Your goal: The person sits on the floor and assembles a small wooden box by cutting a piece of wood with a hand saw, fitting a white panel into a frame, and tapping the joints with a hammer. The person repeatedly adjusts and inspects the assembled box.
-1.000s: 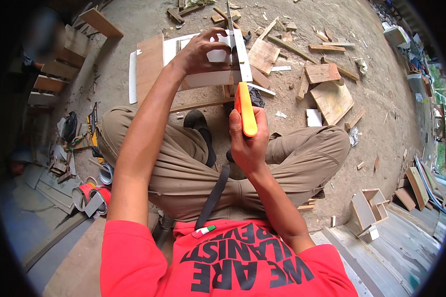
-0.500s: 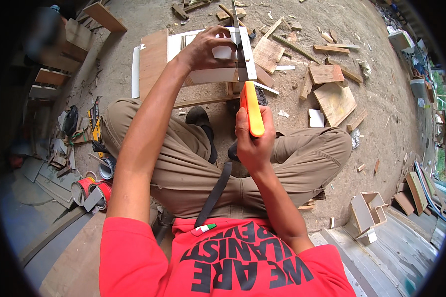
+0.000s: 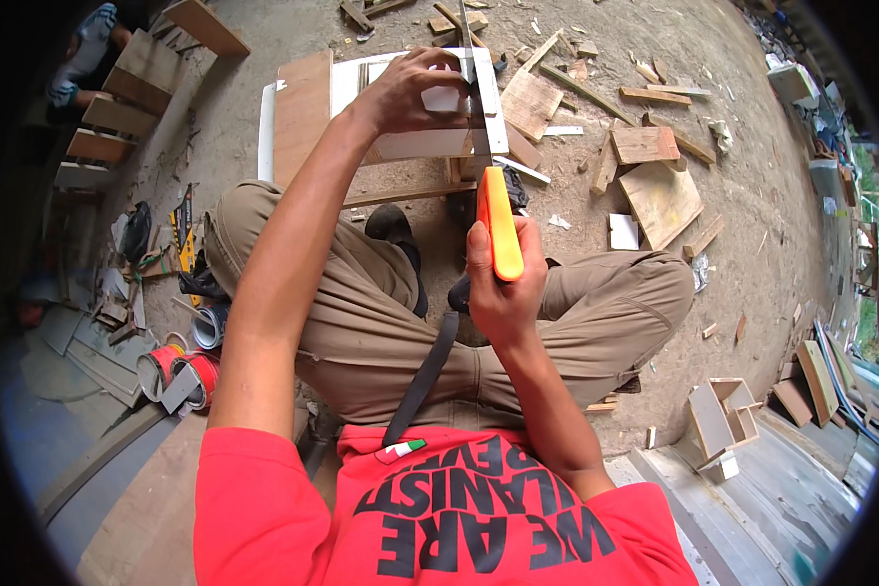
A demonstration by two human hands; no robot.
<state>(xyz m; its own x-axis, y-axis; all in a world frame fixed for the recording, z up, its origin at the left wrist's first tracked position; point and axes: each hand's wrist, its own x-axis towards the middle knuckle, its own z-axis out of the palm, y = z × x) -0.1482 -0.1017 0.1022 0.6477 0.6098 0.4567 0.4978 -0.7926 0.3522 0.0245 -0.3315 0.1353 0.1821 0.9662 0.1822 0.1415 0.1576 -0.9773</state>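
Observation:
My right hand (image 3: 506, 283) is closed around the orange handle (image 3: 501, 225) of a handsaw. Its thin metal blade (image 3: 481, 142) points away from me and lies across a white board (image 3: 439, 144), close to the right end. My left hand (image 3: 412, 93) bears on that board just left of the blade. Its fingers and thumb are curved, with the tips beside the blade; part of the grip is hidden. A brown wooden panel (image 3: 301, 122) lies at the board's left side. The board sits low in front of my bent legs.
Wood offcuts (image 3: 645, 146) lie scattered at the right. A small wooden box (image 3: 723, 415) stands at lower right. Red cans (image 3: 197, 379) and a yellow-black saw-shaped item (image 3: 184, 230) are at my left. Another person (image 3: 93, 49) is at upper left beside wooden shelving (image 3: 146, 73).
The saw and my right hand have moved slightly back toward me. My left hand stays in place on the board. The person at upper left has shifted.

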